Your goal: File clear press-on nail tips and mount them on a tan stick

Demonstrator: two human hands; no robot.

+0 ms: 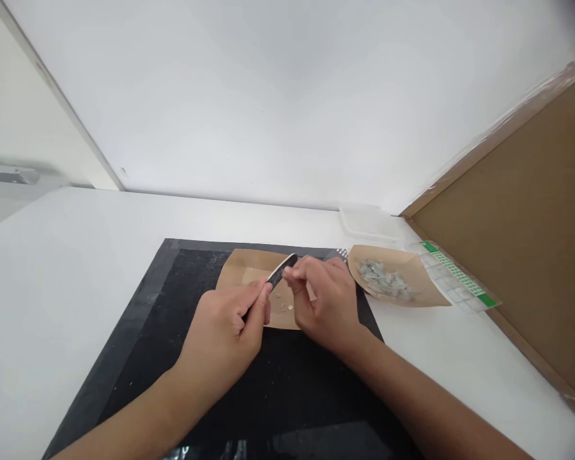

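A black nail file (282, 269) with a pale edge slants up from the fist of my left hand (234, 319), its near end hidden by the fingers. Close to the file's upper end, my right hand (326, 300) has thumb and forefinger pinched together. Whatever lies in that pinch, if anything, is too small to make out. Beneath both hands is a brown paper tray (242, 263) with a few tiny pale bits in it, among them a small whitish round piece (290, 308).
A black mat (287, 383) lies under the tray on the white table (43, 275). To the right, a second brown paper tray (429, 284) holds a heap of clear greyish pieces (383, 278). Beside it are a clear plastic sheet with green printing (457, 275) and a translucent lid (368, 222). A cardboard panel (517, 211) stands at right.
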